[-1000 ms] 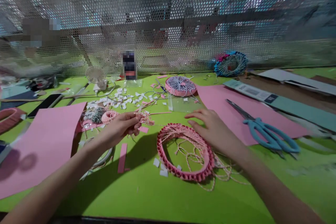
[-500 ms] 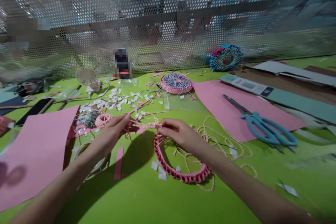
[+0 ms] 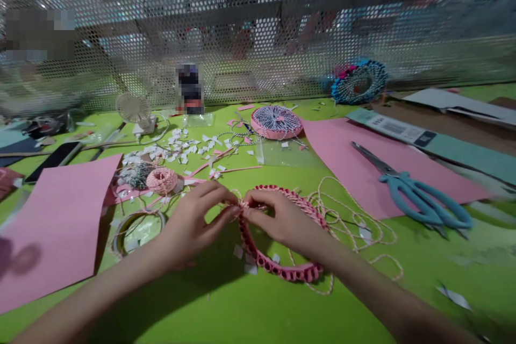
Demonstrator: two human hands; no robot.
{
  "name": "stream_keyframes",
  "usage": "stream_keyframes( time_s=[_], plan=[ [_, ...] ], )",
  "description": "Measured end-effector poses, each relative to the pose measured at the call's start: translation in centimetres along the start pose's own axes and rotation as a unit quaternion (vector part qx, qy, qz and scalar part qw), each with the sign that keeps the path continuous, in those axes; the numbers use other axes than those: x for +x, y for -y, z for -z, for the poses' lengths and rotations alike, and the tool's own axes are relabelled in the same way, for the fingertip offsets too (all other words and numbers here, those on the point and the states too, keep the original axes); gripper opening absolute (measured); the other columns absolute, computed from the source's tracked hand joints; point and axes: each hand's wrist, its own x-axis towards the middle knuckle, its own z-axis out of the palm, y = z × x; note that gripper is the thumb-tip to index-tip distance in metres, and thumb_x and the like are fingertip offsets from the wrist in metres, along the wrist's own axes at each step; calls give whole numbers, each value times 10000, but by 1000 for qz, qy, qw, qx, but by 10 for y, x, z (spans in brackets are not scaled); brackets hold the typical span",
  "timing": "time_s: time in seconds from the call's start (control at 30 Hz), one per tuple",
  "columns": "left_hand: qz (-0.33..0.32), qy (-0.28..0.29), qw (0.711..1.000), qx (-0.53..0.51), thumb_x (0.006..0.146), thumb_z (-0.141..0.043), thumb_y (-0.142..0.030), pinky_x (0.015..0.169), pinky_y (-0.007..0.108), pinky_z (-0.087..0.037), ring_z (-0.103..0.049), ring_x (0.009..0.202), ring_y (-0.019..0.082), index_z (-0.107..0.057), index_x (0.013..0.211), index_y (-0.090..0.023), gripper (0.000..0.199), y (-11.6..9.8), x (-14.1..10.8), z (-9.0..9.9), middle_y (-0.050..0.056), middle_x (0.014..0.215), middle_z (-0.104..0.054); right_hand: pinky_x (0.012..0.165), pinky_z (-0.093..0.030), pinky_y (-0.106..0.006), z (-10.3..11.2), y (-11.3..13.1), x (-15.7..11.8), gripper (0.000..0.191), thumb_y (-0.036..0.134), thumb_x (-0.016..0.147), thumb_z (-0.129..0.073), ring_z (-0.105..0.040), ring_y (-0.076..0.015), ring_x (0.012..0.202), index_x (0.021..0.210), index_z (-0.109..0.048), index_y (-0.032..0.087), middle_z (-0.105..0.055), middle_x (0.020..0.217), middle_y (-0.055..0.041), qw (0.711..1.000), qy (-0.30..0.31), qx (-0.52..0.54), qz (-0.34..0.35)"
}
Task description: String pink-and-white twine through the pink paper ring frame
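Note:
A pink paper ring (image 3: 278,267) with a row of small loops round its edge lies on the green table. Pink-and-white cord (image 3: 242,205) is bunched at its left edge. My left hand (image 3: 203,220) pinches this cord between thumb and fingers. Right beside it, my right hand (image 3: 274,212) is closed at the same spot, fingertips on the cord and the ring's edge; exactly what lies under them is hidden. Loose cord (image 3: 338,199) trails in tangles to the right of the ring. A ball of pink-and-white cord (image 3: 162,180) sits beyond my left hand.
Blue-handled scissors (image 3: 427,201) lie on pink paper (image 3: 363,172) at right. A tape roll (image 3: 121,234) is by my left forearm. White paper scraps (image 3: 181,145), a small fan (image 3: 134,108), a phone (image 3: 56,160) and a cord-wound disc (image 3: 277,121) lie farther back. A perforated screen (image 3: 226,32) stands behind.
My left hand has come right and down, from holding a stretched length of cord to meeting my right hand at the ring. The view has shifted slightly.

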Motion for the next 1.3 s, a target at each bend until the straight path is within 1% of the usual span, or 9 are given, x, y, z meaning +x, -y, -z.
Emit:
stream_keyframes(
  time_s=[0.23, 0.5, 0.67, 0.77, 0.83, 0.97, 1.07, 1.23, 1.3],
  plan=[
    [120, -3, 981, -151, 742, -476, -197, 556, 230, -328, -429, 607, 116, -489, 683, -177, 64, 3, -3, -11, -10, 635, -474, 608, -367, -264, -8, 6, -3, 146, 274, 802, -392, -503, -134, 693, 757, -496, 182, -553, 737, -15, 993, -64, -89, 51],
    [334, 18, 762, -554, 678, -545, -206, 703, 230, -358, -458, 691, 107, -549, 684, -141, 66, 4, -4, -9, 13, 716, -501, 511, -344, -219, -9, 7, -4, 92, 205, 774, -393, -445, -96, 577, 711, -458, 189, -487, 648, 20, 999, -40, -14, 22],
    [230, 74, 886, -396, 700, -527, -243, 635, 236, -326, -425, 659, 111, -462, 618, -167, 129, 8, -2, -2, -14, 654, -448, 500, -324, -219, -6, 5, -4, 95, 218, 772, -406, -406, -88, 550, 689, -441, 188, -438, 612, 33, 998, -50, 17, 33],
    [147, -2, 978, -147, 746, -477, -229, 611, 251, -309, -416, 648, 121, -446, 682, -179, 88, 15, -1, -1, -11, 662, -452, 514, -321, -225, -3, 4, -5, 107, 212, 771, -408, -402, -88, 560, 670, -428, 187, -422, 608, 35, 998, -46, 25, 41],
    [101, -61, 993, -19, 746, -459, -190, 586, 254, -301, -414, 628, 123, -432, 717, -181, 41, 21, 0, 0, -9, 659, -457, 505, -312, -224, -3, 3, -6, 112, 189, 766, -401, -388, -87, 549, 657, -424, 189, -408, 598, 38, 998, -32, 32, 46],
    [89, -116, 989, 37, 703, -464, -128, 614, 268, -325, -457, 682, 141, -446, 776, -177, 90, 36, 3, 3, 14, 722, -508, 467, -285, -214, -1, 1, -7, 116, 155, 743, -397, -350, -80, 512, 635, -419, 190, -385, 572, 44, 997, -24, 57, 45],
    [136, -117, 975, -129, 721, -455, -168, 673, 283, -360, -490, 742, 151, -494, 773, -168, 65, 40, 6, 8, 26, 771, -527, 457, -280, -212, 2, -1, -5, 121, 160, 730, -404, -343, -78, 497, 613, -406, 191, -378, 558, 46, 996, -50, 67, 33],
    [251, -116, 823, -495, 708, -498, -207, 614, 253, -402, -415, 482, 73, -483, 648, -156, 80, 35, 8, 12, -52, 482, -361, 457, -271, -215, 3, -2, -1, 103, 175, 690, -480, -350, -74, 485, 604, -426, 186, -373, 533, 53, 999, -26, 39, -8],
    [253, -110, 823, -497, 704, -521, -216, 523, 211, -363, -305, 403, 48, -447, 587, -157, 151, 35, 7, 14, -77, 431, -255, 459, -276, -217, 4, -1, -1, 109, 198, 692, -499, -365, -75, 486, 605, -436, 184, -387, 528, 51, 999, -23, 42, -15]
  ],
)
